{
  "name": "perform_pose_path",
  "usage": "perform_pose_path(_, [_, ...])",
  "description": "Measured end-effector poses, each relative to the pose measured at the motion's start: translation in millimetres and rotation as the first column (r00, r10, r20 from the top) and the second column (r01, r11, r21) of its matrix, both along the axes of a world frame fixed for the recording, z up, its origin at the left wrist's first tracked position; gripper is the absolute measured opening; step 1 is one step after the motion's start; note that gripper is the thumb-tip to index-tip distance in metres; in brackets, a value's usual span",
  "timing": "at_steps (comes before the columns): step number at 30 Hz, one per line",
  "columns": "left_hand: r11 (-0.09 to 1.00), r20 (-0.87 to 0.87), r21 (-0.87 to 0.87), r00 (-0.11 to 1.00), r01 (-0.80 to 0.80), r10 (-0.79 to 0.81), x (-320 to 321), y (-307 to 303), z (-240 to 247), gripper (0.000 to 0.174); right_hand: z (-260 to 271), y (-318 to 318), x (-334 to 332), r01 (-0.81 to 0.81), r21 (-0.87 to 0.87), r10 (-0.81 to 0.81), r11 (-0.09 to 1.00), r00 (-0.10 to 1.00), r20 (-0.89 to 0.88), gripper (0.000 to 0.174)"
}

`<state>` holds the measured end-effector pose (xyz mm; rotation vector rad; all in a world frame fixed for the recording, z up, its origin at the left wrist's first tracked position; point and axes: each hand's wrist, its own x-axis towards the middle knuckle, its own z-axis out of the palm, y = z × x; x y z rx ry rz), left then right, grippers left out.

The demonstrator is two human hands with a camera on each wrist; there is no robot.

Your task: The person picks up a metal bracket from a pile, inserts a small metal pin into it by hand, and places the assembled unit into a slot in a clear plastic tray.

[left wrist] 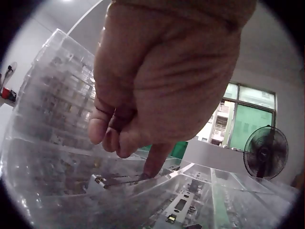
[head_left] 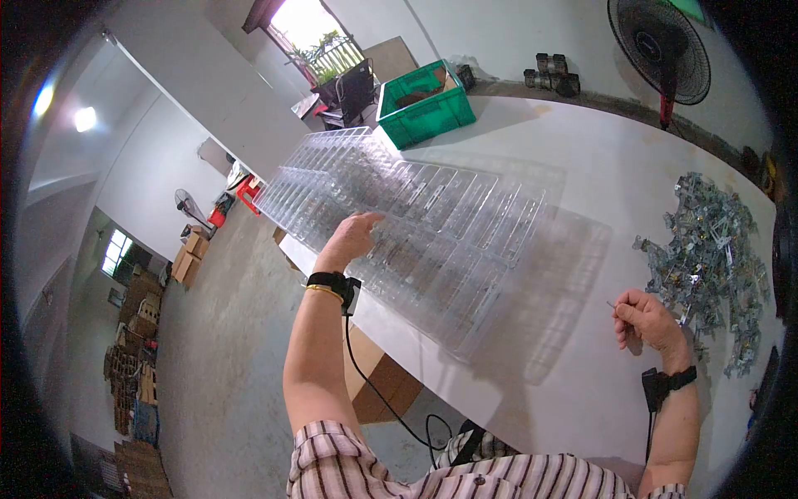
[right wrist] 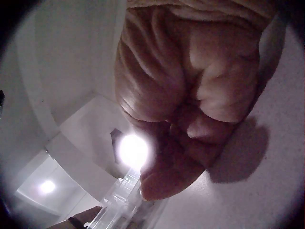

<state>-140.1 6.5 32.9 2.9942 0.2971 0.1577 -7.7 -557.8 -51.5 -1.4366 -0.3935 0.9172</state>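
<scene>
My left hand point(head_left: 351, 239) is over the clear plastic tray point(head_left: 515, 249), which is divided into long compartments. In the left wrist view its extended finger point(left wrist: 158, 161) touches down beside a thin metal part point(left wrist: 116, 181) in a compartment, while the other fingers are curled under. My right hand point(head_left: 648, 320) is low over the white table, pinching a small, thin metal piece point(head_left: 613, 305) between thumb and forefinger. That piece is hidden in the right wrist view. Beyond this hand lies a heap of small metal brackets point(head_left: 706, 249).
More clear compartment trays point(head_left: 320, 158) stand at the left side of the table point(head_left: 582, 141). A green crate point(head_left: 428, 121) sits at the back edge. Past the table are a black fan point(head_left: 661, 50) and, below, a cardboard box point(head_left: 386, 387). A black cable point(head_left: 374, 387) hangs from the left wrist.
</scene>
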Motion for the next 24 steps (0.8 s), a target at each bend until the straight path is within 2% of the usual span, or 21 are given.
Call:
perform_pose_path(1, [0.998, 0.096, 0.037, 0.995, -0.044, 0.04, -1, -1, 1, 0.049, 1, 0, 0, 0.004, -0.003, -0.004, 1.0, 1.0, -0.001, 0.017])
perform_pose_path(4, [0.996, 0.149, 0.076, 0.988, -0.056, 0.045, -3, 32, -8, 0.055, 0, 1, -1, 0.024, -0.019, -0.024, 1.0, 1.0, -0.011, 0.017])
perform_pose_path(5, [0.995, 0.148, 0.078, 0.988, -0.057, 0.045, -6, 31, -3, 0.055, 1, 1, -2, 0.023, -0.017, -0.023, 1.0, 1.0, -0.012, 0.017])
perform_pose_path(7, [0.978, 0.129, 0.079, 0.974, -0.195, 0.184, -11, 29, 6, 0.055, 3, 3, -3, 0.05, -0.037, -0.051, 0.998, 0.999, -0.018, 0.015])
perform_pose_path(10, [0.961, 0.094, 0.131, 0.968, -0.244, 0.233, -15, 40, 7, 0.055, 0, 1, -1, 0.022, -0.001, -0.022, 1.0, 1.0, 0.008, 0.016])
perform_pose_path(14, [0.955, 0.041, 0.177, 0.971, -0.238, 0.234, -14, 46, 0, 0.058, 1, 0, 0, 0.025, -0.03, -0.024, 0.999, 1.0, 0.002, 0.016])
perform_pose_path(17, [0.967, 0.002, 0.112, 0.973, -0.229, 0.23, -12, 50, -8, 0.061, 3, 1, -2, 0.027, -0.055, -0.025, 0.998, 0.999, 0.028, 0.017])
perform_pose_path(19, [0.966, -0.06, 0.167, 0.976, -0.196, 0.208, -7, 48, -10, 0.057, 3, 0, -1, 0.015, -0.036, -0.015, 0.999, 1.0, 0.007, 0.016])
perform_pose_path(24, [0.97, -0.074, 0.165, 0.978, -0.179, 0.193, -1, 51, -20, 0.059, 4, -1, -1, 0.032, -0.066, -0.031, 0.997, 0.999, 0.005, 0.016])
